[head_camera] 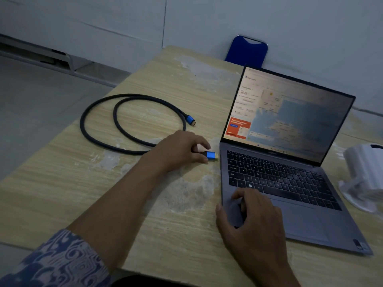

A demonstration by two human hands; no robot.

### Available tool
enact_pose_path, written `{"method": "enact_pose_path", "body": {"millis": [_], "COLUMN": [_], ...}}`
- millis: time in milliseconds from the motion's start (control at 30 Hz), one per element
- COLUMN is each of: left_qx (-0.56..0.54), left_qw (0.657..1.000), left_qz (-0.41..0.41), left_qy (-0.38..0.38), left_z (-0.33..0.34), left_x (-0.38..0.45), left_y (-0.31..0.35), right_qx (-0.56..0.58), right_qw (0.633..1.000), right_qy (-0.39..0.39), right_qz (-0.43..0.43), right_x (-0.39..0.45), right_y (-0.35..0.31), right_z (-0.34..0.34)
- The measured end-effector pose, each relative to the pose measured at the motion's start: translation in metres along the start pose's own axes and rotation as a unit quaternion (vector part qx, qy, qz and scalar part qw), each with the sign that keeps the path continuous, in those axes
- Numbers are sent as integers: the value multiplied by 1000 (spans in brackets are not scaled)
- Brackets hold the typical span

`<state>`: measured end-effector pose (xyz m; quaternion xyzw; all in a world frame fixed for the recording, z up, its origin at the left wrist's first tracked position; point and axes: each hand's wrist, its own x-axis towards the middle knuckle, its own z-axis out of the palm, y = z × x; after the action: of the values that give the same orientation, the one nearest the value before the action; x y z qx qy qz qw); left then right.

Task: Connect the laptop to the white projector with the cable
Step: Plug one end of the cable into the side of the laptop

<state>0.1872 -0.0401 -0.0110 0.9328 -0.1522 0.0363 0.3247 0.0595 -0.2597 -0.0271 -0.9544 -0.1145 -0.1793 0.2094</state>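
An open grey laptop (290,183) stands on the wooden table (83,183), screen lit. A black cable (97,139) lies coiled to its left. One blue plug (189,120) rests free on the table. My left hand (180,151) grips the other blue plug (211,155), its tip a short gap from the laptop's left edge. My right hand (250,220) rests on the laptop's front left corner, thumb over the edge and fingers on the palm rest. The white projector (364,179) sits at the right edge, partly cut off.
A blue chair back (246,51) stands behind the table's far edge, against a pale wall. The tabletop has worn, scuffed patches. The floor lies to the left of the table.
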Motion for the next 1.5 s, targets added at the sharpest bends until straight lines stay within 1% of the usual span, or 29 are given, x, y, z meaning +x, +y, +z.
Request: {"method": "enact_pose_path", "body": {"millis": [100,233,467,633,933,1100,1233,1333,1500], "left_qx": [-29,-18,13,22,34,50,93,106,70], "left_qw": [1000,1000,999,999,998,996,991,988,989], "left_qz": [-3,4,29,32,45,54,67,53,40], "left_qy": [-6,-14,5,23,28,44,66,95,124], "left_z": [-1,0,7,10,12,14,13,13,17], "left_x": [-1,0,4,4,6,6,5,2,-2], "left_y": [-4,-6,-5,-6,-5,-3,5,5,9], "right_qx": [5,2,1,9,8,-11,-62,-91,-112], "right_qw": [1000,1000,999,999,1000,1000,998,995,989], "right_qy": [9,21,31,28,11,2,3,-23,-95], "right_qz": [-3,-8,-14,-13,1,5,3,16,22], "right_x": [2,2,3,2,3,1,2,2,0], "right_y": [-1,0,2,2,0,1,1,-1,-2], "right_z": [3,5,5,5,3,4,1,2,-1]}}
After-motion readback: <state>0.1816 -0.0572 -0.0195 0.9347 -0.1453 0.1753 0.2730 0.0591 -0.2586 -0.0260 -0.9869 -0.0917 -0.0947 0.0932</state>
